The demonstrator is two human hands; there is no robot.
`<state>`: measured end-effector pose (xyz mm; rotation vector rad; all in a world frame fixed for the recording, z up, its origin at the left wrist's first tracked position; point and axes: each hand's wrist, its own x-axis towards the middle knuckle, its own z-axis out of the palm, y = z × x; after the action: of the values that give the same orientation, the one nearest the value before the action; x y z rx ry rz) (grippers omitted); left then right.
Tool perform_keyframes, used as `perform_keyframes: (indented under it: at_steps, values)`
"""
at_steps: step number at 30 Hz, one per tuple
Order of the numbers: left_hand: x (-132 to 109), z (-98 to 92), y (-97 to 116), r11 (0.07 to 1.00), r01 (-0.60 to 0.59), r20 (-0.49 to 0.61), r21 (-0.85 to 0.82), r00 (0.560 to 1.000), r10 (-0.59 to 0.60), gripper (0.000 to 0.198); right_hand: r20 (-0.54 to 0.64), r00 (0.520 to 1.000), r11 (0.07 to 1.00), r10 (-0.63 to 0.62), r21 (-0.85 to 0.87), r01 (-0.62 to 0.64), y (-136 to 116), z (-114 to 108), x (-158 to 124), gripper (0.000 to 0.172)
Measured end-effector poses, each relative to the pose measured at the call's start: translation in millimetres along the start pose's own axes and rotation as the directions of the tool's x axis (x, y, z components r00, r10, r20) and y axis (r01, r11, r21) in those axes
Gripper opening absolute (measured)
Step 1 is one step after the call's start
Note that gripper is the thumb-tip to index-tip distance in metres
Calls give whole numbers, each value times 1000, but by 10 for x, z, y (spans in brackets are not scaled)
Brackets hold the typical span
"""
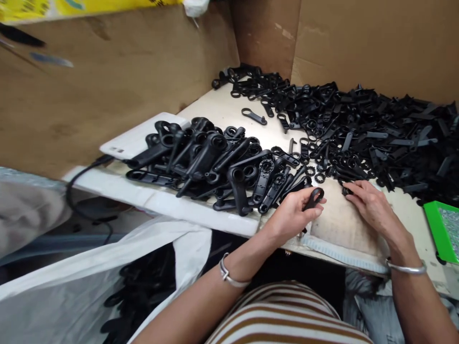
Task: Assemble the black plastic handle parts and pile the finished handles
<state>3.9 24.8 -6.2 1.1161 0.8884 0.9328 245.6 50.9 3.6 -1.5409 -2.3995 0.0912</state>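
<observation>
My left hand is closed around a black plastic arm with a ring at its end; the ring points up and away from me. My right hand pinches a small dark part, mostly hidden by the fingers, possibly a ring. Both hands are above a worn tan pad at the table's front edge. To the left of my left hand lies a heap of larger black plastic arms. Loose black rings lie just beyond the hands.
A large pile of small black parts spreads across the back right against cardboard walls. At left are a white flat device with a black cable and a white bag holding black parts. A green-rimmed tray sits right.
</observation>
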Motion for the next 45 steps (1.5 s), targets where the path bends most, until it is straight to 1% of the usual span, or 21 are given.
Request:
perform_keyframes:
  at_steps: [3, 5, 7, 10, 13, 15, 17, 20, 22, 25, 27, 30, 34, 36, 37, 38, 39, 40, 42, 44, 45]
  values:
    - [-40, 47, -13, 945, 143, 38, -294, 990, -138, 31, -98, 995, 990, 31, 144, -16, -213, -63, -95, 28]
    - [-52, 87, -14, 901, 180, 60, -395, 984, -170, 29, -169, 985, 958, 21, 285, 28, -440, -89, -163, 29]
    - [-51, 117, -6, 887, 172, 86, -428, 985, -149, 25, -231, 973, 929, -5, 359, 90, -672, -76, -207, 31]
    - [-51, 140, 13, 913, 142, 124, -383, 987, -101, 22, -300, 954, 934, -19, 334, 124, -897, 8, -213, 34]
    - [-75, 147, 16, 954, 88, 113, -287, 992, -58, 28, -338, 941, 945, -29, 297, 136, -947, 97, -188, 34]
    - [-102, 147, 3, 983, 25, 87, -182, 996, -9, 33, -352, 935, 944, -44, 293, 154, -941, 131, -176, 34]
    - [-132, 139, -17, 999, -39, 66, -25, 997, 41, 36, -349, 936, 941, -47, 299, 158, -945, 147, -175, 35]
    - [-172, 103, -35, 970, -107, 67, 218, 993, 95, 40, -323, 945, 935, -49, 318, 157, -970, 149, -195, 35]
    - [-193, 66, -19, 933, -130, 101, 336, 990, 101, 42, -295, 955, 921, -34, 363, 144, -966, 126, -221, 36]
    - [-226, 21, 41, 874, -159, 184, 460, 980, 81, 35, -198, 980, 858, 3, 504, 99, -891, 52, -275, 32]
    - [-253, 16, 78, 846, -181, 213, 502, 974, 81, 33, -125, 991, 809, 52, 587, 32, -825, -2, -304, 29]
    - [-297, 52, 78, 854, -208, 211, 476, 970, 119, 39, -17, 987, 745, 161, 658, -110, -799, -39, -306, 31]
    - [-332, 98, 10, 932, -195, 221, 307, 967, 130, 48, 190, 957, 639, 218, 713, -287, -935, 3, -230, 38]
    - [-339, 82, -10, 938, -165, 190, 306, 976, 110, 46, 220, 947, 626, 235, 711, -321, -997, 38, -179, 44]
    - [-342, 63, -10, 922, -170, 175, 347, 978, 115, 45, 225, 947, 639, 228, 700, -320, -1006, 51, -150, 45]
    - [-347, 39, -3, 886, -192, 170, 421, 977, 131, 43, 232, 951, 662, 207, 682, -310, -998, 60, -117, 45]
    - [-354, 12, 11, 819, -230, 167, 526, 972, 165, 41, 241, 954, 695, 177, 656, -295, -971, 65, -77, 46]
    - [-362, -18, 31, 711, -272, 164, 649, 962, 218, 41, 235, 960, 735, 153, 622, -270, -928, 68, -28, 45]
    - [-379, -76, 85, 389, -312, 163, 867, 914, 371, 42, 149, 981, 847, 125, 498, -184, -815, 74, 100, 39]
    - [-383, -128, 148, 70, -238, 167, 969, 834, 526, 44, 27, 996, 963, 90, 253, -94, -709, 95, 254, 30]
    - [-376, -152, 178, -45, -179, 172, 983, 798, 578, 44, -1, 998, 992, 58, 109, -58, -671, 112, 330, 26]
